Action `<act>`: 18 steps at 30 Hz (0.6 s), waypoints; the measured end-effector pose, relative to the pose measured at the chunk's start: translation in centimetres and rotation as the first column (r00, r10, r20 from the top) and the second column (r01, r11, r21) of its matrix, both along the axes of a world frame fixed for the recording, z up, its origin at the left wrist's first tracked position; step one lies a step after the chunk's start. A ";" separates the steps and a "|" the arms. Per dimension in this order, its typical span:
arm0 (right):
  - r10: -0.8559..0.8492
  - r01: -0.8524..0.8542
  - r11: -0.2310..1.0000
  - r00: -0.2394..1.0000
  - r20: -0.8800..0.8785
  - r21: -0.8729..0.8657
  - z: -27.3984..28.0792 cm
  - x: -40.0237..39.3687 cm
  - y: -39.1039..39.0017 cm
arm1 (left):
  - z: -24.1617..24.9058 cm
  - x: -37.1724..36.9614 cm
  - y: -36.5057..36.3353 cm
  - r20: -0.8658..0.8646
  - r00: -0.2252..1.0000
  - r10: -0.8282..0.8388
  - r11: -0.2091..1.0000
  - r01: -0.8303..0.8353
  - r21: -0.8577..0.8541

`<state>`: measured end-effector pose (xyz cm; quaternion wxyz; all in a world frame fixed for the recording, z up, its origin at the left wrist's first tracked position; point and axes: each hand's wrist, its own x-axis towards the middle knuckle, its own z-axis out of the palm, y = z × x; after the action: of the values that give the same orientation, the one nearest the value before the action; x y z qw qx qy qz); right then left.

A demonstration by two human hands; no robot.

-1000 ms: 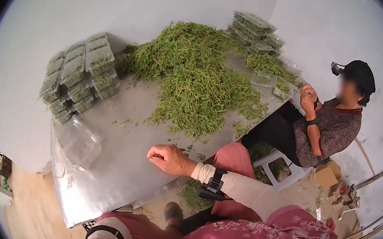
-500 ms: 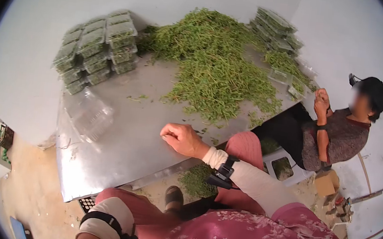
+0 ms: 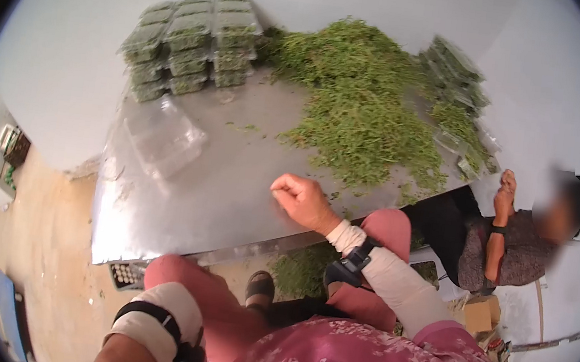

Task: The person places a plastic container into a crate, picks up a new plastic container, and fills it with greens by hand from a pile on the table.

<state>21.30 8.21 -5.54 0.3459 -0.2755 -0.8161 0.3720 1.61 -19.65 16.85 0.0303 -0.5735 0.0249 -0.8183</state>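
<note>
My right hand point(image 3: 305, 201) is over the metal table point(image 3: 225, 188) near its front edge, fingers curled together; what they hold, if anything, is too small to make out. Just beyond it spreads a large heap of green stems point(image 3: 356, 103). To the left of that hand lies a clear empty plastic container point(image 3: 164, 139). My left hand is outside the view; only its forearm in a pale sleeve with a black strap shows at the bottom left.
Stacked boxes filled with greens point(image 3: 191, 41) stand at the back left, more boxes point(image 3: 457, 68) at the back right. A co-worker point(image 3: 519, 243) sits at the right, hands raised. Below the table are a dark crate point(image 3: 127, 276) and greens point(image 3: 301, 268).
The view has turned, so the table and heap appear shifted right. My right hand remains curled over the table. The co-worker's hands stay raised together.
</note>
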 end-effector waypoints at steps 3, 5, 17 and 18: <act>-0.005 0.005 1.000 1.000 0.009 -0.026 -0.4 -0.3 -0.2 | 0.2 0.1 -0.7 -0.017 0.999 0.042 0.999 -0.042 0.012; 0.002 0.003 0.996 0.998 0.057 -0.094 -0.4 -0.2 -0.1 | 0.0 -0.1 -1.3 -0.019 0.998 0.066 0.998 -0.065 0.019; 0.085 -0.059 0.991 0.971 0.223 -0.121 1.4 -1.0 0.5 | -0.7 -2.5 -1.7 0.065 0.979 0.191 0.980 -0.193 0.035; 0.120 -0.091 0.989 0.957 0.265 -0.119 1.9 -1.5 1.1 | -0.8 -3.1 -1.3 0.079 0.972 0.221 0.975 -0.223 0.021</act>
<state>19.84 9.28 -3.68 0.1954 -0.2976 -0.8487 0.3911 -1.52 -20.98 16.08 0.1312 -0.5405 -0.0283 -0.8306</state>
